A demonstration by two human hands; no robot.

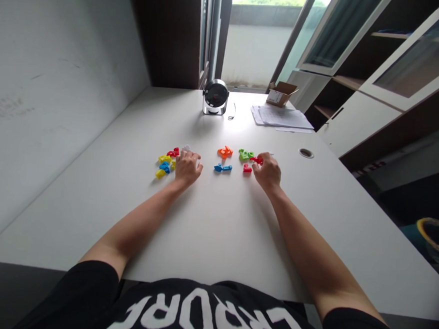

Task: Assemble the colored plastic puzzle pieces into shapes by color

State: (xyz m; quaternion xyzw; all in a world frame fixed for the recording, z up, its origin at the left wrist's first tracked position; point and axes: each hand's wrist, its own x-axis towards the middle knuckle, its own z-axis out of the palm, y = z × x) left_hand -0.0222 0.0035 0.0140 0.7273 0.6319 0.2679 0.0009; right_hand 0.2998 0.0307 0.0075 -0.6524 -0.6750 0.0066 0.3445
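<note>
My left hand [187,168] rests at the right side of a mixed heap of small plastic pieces, its thumb and forefinger apart. Beyond its fingers a white piece [186,148] shows; to its left lie a red piece [173,152], yellow pieces [164,158] and a blue piece [164,167]. My right hand [268,172] pinches a red plastic piece [256,160] just right of some green pieces [246,154]. Another red piece [247,168] sits on the table near its thumb. Between my hands are orange pieces [225,152] and blue pieces [222,168]. Their exact shapes are too small to tell.
A small round black fan [215,95] stands at the back of the white table [207,234]. Papers [283,117] and an open cardboard box [280,94] are at the back right. A cable hole [306,153] is set in the tabletop. A wall [60,73] borders the left side.
</note>
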